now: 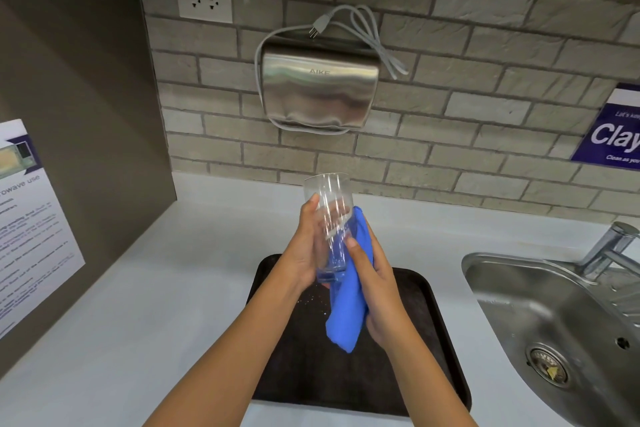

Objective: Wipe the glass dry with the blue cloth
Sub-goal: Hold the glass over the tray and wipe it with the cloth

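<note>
A clear drinking glass (329, 198) is held up above the counter, its mouth pointing away from me and its base toward me. My left hand (304, 250) wraps its left side, fingers behind the glass wall. My right hand (372, 284) grips the blue cloth (346, 308) and presses it against the glass's right side, thumb on the glass. The cloth's loose end hangs down below both hands. Part of the cloth is hidden under my right palm.
A dark tray (408, 340) with water droplets lies on the white counter (173, 288) directly under the hands. A steel sink (540, 308) with a tap (609, 246) is at the right. A hand dryer (318, 90) hangs on the brick wall.
</note>
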Demonstrator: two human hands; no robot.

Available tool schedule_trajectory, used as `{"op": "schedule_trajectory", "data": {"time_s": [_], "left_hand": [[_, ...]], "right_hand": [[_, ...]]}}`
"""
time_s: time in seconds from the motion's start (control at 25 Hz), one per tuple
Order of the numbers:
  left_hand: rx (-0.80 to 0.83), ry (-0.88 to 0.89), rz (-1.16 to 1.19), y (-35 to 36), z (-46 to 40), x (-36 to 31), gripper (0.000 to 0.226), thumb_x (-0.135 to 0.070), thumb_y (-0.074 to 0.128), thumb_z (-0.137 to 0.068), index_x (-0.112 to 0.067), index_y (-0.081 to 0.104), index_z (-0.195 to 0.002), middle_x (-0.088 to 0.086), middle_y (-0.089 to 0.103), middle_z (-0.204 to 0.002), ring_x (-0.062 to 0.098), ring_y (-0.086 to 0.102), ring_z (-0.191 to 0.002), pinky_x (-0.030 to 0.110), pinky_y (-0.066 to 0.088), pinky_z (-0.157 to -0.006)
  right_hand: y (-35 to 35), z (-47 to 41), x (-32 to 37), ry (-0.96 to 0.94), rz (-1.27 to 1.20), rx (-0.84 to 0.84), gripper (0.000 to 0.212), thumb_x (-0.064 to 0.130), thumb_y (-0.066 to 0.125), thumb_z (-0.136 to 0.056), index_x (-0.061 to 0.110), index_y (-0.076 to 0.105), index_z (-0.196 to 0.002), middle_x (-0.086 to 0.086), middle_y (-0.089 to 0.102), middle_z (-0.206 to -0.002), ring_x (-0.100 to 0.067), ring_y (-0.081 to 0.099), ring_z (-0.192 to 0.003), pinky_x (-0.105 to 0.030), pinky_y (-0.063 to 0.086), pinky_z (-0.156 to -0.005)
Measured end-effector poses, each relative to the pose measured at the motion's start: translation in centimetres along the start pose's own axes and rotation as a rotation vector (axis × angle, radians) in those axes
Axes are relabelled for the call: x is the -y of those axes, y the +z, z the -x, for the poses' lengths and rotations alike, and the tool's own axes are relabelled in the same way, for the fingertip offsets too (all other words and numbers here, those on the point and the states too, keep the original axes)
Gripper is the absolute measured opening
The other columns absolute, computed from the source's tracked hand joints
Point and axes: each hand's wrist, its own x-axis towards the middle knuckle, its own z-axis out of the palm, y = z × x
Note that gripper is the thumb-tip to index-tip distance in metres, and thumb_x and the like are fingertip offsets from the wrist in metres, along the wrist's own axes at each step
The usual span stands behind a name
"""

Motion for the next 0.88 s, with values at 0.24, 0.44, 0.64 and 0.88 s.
{"op": "schedule_trajectory", "data": {"time_s": [0.24, 0.44, 0.64, 0.88], "left_hand": [[-0.198, 0.202, -0.501, 0.1, -0.1, 1.1, 0.063, -0.05, 0.067, -0.089, -0.029, 0.042, -0.143, -0.008, 0.063, -0.113, 0.014, 0.068, -0.105, 0.02, 0.058, -0.077], [-0.159, 0.085, -0.304, -0.6, -0.5, 1.1, 0.058, -0.056, 0.06, -0.089, -0.011, 0.059, -0.125, 0.009, 0.071, -0.101, 0.024, 0.069, -0.097, 0.035, 0.059, -0.087], [0.037, 0.005, -0.128, -2.0, 0.1, 2.1, 0.052, -0.054, 0.053, -0.095, -0.015, 0.062, -0.129, 0.017, 0.073, -0.118, 0.026, 0.071, -0.101, 0.041, 0.057, -0.092], [0.014, -0.021, -0.078, -1.1, -0.7, 1.3, 0.072, -0.06, 0.048, -0.093, -0.001, 0.062, -0.132, 0.022, 0.069, -0.116, 0.033, 0.066, -0.109, 0.047, 0.05, -0.105]], "right_hand": [[1.0, -0.1, -1.2, -0.185, 0.52, -0.257, 0.058, 0.054, 0.057, -0.089, 0.06, 0.031, -0.141, 0.01, 0.057, -0.128, 0.002, 0.059, -0.107, -0.014, 0.051, -0.088], [2.8, 0.3, -3.5, -0.453, 0.937, -0.244, 0.053, 0.048, 0.035, -0.099, 0.056, 0.014, -0.147, 0.001, 0.04, -0.142, -0.008, 0.047, -0.12, -0.02, 0.043, -0.097], [1.5, -2.5, -1.1, -0.242, 0.459, -0.21, 0.04, 0.041, 0.036, -0.103, 0.068, 0.034, -0.133, 0.016, 0.048, -0.141, 0.003, 0.052, -0.123, -0.016, 0.045, -0.098], [2.6, -0.8, -1.3, -0.351, 0.727, -0.236, 0.054, 0.031, 0.039, -0.103, 0.073, 0.023, -0.134, 0.01, 0.037, -0.151, 0.0, 0.052, -0.121, -0.017, 0.048, -0.094]]}}
